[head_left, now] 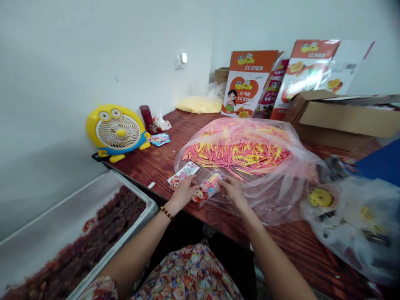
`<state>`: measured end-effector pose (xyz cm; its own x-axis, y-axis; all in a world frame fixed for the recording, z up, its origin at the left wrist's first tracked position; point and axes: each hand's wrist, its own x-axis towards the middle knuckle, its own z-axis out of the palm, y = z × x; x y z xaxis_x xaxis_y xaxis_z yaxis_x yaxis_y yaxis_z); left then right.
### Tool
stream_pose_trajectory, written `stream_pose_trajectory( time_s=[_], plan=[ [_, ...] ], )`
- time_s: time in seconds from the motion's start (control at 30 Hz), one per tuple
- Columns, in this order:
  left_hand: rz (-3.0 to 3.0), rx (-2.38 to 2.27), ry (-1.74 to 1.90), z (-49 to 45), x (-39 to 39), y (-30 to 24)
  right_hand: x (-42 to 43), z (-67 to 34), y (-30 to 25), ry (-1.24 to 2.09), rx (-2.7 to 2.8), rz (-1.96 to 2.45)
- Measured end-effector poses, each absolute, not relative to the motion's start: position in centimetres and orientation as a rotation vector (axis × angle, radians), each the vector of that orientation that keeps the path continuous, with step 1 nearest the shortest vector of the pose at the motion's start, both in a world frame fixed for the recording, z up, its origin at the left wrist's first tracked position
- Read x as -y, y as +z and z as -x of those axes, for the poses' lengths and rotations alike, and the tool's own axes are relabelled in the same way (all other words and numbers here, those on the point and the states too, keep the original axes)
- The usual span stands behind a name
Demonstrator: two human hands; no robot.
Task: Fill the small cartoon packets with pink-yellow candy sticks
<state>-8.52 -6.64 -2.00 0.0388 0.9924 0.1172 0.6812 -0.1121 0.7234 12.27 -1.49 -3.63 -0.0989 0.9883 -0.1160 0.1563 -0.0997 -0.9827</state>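
Note:
A small clear packet (pixel 210 186) with a printed cartoon figure and pink and yellow sticks is held between my hands, just over the table's front edge. My left hand (pixel 183 192) has its fingers closed at the packet's left side. At the upper right side, the fingers of my right hand (pixel 231 188) pinch the packet. Beyond my left hand lies a printed card (pixel 183 173) with cartoon figures. Behind both hands, a large translucent pink bag (pixel 268 204) lies spread, with a heap of thin pink and yellow sticks (pixel 237 150) in it.
On the wooden table (pixel 162 166) are a yellow fan (pixel 120 131), a dark red bottle (pixel 145 116) and a stack of printed cards (pixel 159 139). Cartons (pixel 250 83) and an open box (pixel 346 121) stand behind. A white tub (pixel 150 208) is left; a plastic bag (pixel 353 225), right.

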Motion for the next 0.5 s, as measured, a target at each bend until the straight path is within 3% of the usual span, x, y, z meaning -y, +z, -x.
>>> stream_pose_trajectory(
  time_s=[0.33,0.5],
  plan=[
    [-2.146,-1.747,0.607,6.5,6.8,-3.8,0.2,-16.0,-5.6,0.656,1.784,1.613],
    [-2.182,-1.775,0.746,7.3,7.1,-3.8,-0.5,-17.5,-4.7,0.638,1.793,1.578]
  ],
)
